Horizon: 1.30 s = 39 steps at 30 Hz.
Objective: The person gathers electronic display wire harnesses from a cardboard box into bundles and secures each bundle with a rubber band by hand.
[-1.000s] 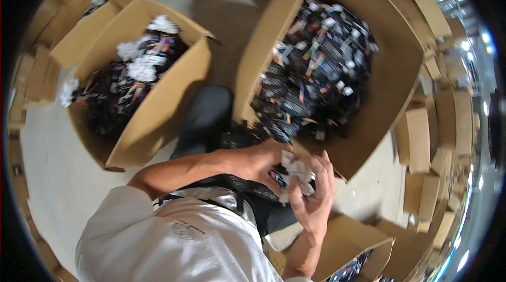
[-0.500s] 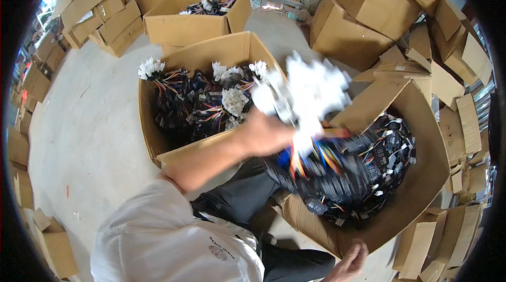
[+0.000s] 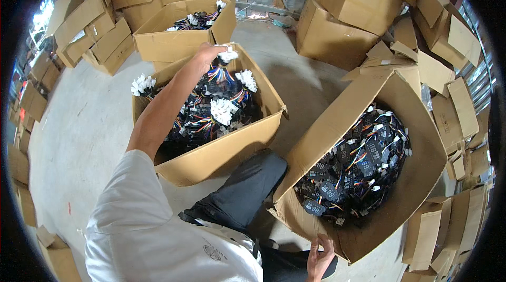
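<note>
My left hand point(image 3: 210, 54) is closed on a bundle of display modules point(image 3: 220, 74), just below its white plugs. The bundle hangs by coloured wires inside the left cardboard box point(image 3: 226, 144), near its far wall, and its dark modules are blurred. Other bundles with white plug clusters point(image 3: 223, 111) lie around it. My right hand point(image 3: 320, 256) is at the near rim of the right cardboard box point(image 3: 411, 213), fingers curled against the edge. Loose black display modules point(image 3: 363, 160) with coloured wires and white plugs fill part of that tilted box.
Another open box point(image 3: 174, 42) of wired parts stands beyond the left one. Large cartons point(image 3: 337, 29) are stacked at the back right, and flattened or open cartons point(image 3: 448, 229) crowd the right side. More cartons point(image 3: 113, 44) line the left, along the grey floor point(image 3: 79, 139).
My left hand has carried the bundle from above the right box over to the left box, lowering it among the others. My right hand has stayed by the right box's near edge.
</note>
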{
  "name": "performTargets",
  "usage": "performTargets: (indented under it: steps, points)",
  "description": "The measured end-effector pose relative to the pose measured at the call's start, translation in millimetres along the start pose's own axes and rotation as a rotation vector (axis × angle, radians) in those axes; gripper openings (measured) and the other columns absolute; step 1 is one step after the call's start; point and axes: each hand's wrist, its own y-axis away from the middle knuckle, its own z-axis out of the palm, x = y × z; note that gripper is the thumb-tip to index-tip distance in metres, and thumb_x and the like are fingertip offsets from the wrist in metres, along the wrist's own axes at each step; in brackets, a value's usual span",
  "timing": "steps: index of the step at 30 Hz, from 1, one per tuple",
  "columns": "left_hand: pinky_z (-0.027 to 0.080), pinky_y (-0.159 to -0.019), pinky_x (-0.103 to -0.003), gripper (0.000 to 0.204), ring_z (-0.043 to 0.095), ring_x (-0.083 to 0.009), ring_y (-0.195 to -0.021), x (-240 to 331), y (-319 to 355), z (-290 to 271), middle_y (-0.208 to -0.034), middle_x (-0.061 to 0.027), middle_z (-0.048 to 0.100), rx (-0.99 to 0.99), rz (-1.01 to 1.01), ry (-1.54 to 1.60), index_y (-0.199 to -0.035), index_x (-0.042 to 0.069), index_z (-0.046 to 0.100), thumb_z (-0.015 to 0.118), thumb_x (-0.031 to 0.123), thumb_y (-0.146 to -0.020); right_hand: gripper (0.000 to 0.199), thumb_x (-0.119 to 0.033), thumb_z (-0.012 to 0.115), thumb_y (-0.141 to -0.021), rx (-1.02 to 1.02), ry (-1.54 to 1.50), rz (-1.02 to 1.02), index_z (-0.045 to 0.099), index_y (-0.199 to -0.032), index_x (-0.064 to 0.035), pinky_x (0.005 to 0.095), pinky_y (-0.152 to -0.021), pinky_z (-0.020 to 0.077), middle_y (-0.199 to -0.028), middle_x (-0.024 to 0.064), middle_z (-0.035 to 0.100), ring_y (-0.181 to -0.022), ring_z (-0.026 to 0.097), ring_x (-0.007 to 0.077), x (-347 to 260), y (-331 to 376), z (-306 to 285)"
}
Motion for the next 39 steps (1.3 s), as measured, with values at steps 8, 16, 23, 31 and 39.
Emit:
performTargets:
  steps: [8, 16, 23, 31, 39]
  points:
    - [0.054, -0.076, -0.031, 0.026, 0.066, -0.0132, -0.087, 86.1, 280.7, 103.7, -0.095, -0.0079, 0.070, -1.027, 0.720, -0.260, -0.114, 0.000, 0.065, 0.067, 0.015, -0.093, 0.014, -0.007, 0.066, -0.090, 0.077, 0.115, -0.124, 0.069, -0.101, 0.0017, 0.0403, -0.080, 0.0523, -0.094, 0.0161, 0.068, -0.087, 0.067, 0.0319, 43.0, -4.1, 28.6]
    - [0.048, -0.063, -0.034, 0.026, 0.059, -0.0198, -0.068, 157.6, 486.1, 133.8, -0.080, -0.0032, 0.058, -1.701, 1.198, -0.067, -0.091, 0.006, 0.058, 0.068, 0.030, -0.086, 0.008, -0.012, 0.068, -0.088, 0.225, 0.392, -0.354, 0.069, -0.090, -0.0045, 0.0420, -0.077, 0.0462, -0.086, 0.0115, 0.066, -0.081, 0.061, 0.0311, 63.6, 0.7, 53.0]
    - [0.039, -0.057, -0.026, 0.041, 0.044, -0.0101, -0.057, 168.2, 520.3, 142.4, -0.067, 0.0023, 0.042, -1.737, 1.312, -0.120, -0.077, 0.010, 0.047, 0.063, 0.046, -0.091, 0.005, -0.009, 0.069, -0.086, 0.198, 0.393, -0.300, 0.071, -0.088, -0.0050, 0.0405, -0.077, 0.0458, -0.085, 0.0108, 0.066, -0.082, 0.063, 0.0302, 53.4, 1.3, 47.2]
    - [0.053, -0.063, -0.038, 0.024, 0.067, -0.0244, -0.073, 107.9, 454.2, 216.9, -0.080, -0.0088, 0.065, -1.645, 1.368, -0.188, -0.100, 0.002, 0.061, 0.063, 0.022, -0.088, 0.025, -0.018, 0.064, -0.098, 0.025, -0.144, 0.171, 0.067, -0.109, 0.0041, 0.0285, -0.073, 0.0515, -0.087, 0.0083, 0.068, -0.079, 0.058, 0.0093, 51.7, -61.0, 4.3]
    - [0.053, -0.078, -0.042, 0.022, 0.070, -0.0325, -0.083, -28.6, 411.1, 328.8, -0.088, -0.0158, 0.067, -1.477, 0.994, -0.314, -0.096, 0.003, 0.061, 0.064, 0.024, -0.092, 0.055, -0.026, 0.077, -0.085, 0.638, 0.402, -0.082, 0.057, -0.128, 0.0024, 0.0420, -0.090, 0.0494, -0.124, 0.0228, 0.057, -0.104, 0.061, 0.0352, 64.5, -231.8, -28.2]
